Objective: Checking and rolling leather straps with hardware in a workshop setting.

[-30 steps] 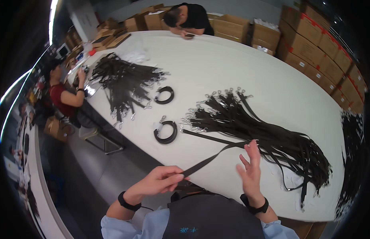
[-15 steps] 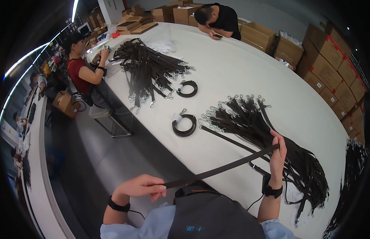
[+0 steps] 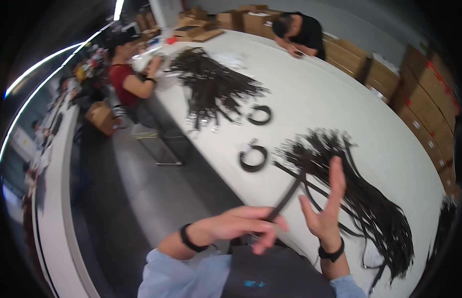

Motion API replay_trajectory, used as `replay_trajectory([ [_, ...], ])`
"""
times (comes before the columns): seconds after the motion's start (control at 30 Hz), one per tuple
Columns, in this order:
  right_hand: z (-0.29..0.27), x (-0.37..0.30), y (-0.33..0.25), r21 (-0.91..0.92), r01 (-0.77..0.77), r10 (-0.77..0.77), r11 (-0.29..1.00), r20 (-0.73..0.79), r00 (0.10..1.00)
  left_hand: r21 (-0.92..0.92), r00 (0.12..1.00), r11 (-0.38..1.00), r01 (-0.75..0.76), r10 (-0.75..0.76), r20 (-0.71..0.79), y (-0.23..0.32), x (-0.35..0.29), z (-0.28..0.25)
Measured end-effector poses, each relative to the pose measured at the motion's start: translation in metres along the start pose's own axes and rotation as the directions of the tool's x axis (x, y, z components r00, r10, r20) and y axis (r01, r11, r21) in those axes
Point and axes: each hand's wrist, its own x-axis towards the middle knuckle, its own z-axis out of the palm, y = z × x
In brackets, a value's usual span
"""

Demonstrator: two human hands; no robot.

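Slanting from lower left to upper right, a flat black strap (image 3: 288,195) is held in front of the body, its lower part over the near table edge and its upper part seen against the tabletop. Its long axis is pointed from the left hand up toward the near pile (image 3: 370,201); the stretch between is drawn fairly straight. Far end blurred; whether the pile is touched cannot be told. Near end hidden at the fingers.

Strap is gripped by the left hand (image 3: 241,226), fingers half curled around it, motion-blurred. Right hand (image 3: 326,218) is held upright just right of the strap, fingers extended, thumb spread wide, nothing grasped.

Near pile is laid lengthwise from upper left to lower right, crosswise to the held strap, metal clips (image 3: 320,134) bunched at its upper end. One loose strap (image 3: 282,168) is stretched out along its left side, same slant, partly crossed in view by the held one. Two coils (image 3: 264,160) are set left of the near pile, one farther back. A far pile (image 3: 203,79) is fanned beyond them on the white table (image 3: 310,89).
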Motion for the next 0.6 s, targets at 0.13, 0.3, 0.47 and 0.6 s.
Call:
replay_trajectory([
  [0.13, -0.024, 0.015, -0.011, -0.14, 0.132, -0.101, 0.981, 0.214, 0.972, -0.015, 0.935, 1.0, 0.019, -0.013, 0.354, -0.007, 0.046, 0.02],
  [0.3, 0.008, -0.019, 0.011, 0.416, -0.476, 0.397, 0.775, 0.265, 0.879, -0.037, 0.952, 0.966, -0.256, 0.258, 0.167, 0.011, 0.04, 0.042],
  [0.47, 0.01, -0.024, -0.007, 0.507, -0.673, 0.335, 0.538, 0.604, 0.723, 0.065, 0.806, 0.815, -0.576, 0.579, -0.118, 0.048, 0.031, 0.006],
  [0.6, 0.009, -0.028, -0.02, 0.474, -0.682, 0.222, 0.556, 0.707, 0.672, 0.212, 0.715, 0.767, -0.605, 0.641, -0.278, 0.043, 0.034, -0.015],
])
